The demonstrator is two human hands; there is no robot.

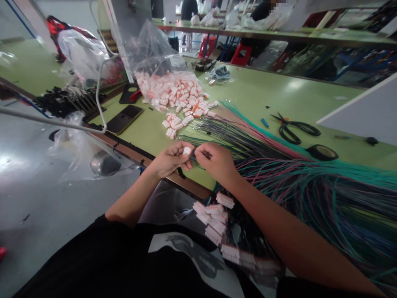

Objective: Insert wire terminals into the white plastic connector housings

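Observation:
Between the thumb and fingers of my left hand (169,160) is a small white and orange connector housing (187,151). Close beside it, my right hand (217,161) is closed in a pinch at the connector's right side; what its fingertips hold is too small to make out. Past my hands lies a loose pile of similar connector housings (181,93), spilling from a clear plastic bag (155,49). Bundles of green, pink and dark wires (279,165) run across the table to the right. Connectors with wires attached (217,223) hang at the table edge below my right forearm.
Black-handled scissors (297,128) and a roll of black tape (322,152) lie to the right. A phone (125,119) rests near the table's left edge, by a bent metal rod (101,91). Another table (279,35) stands behind, with a person partly visible there.

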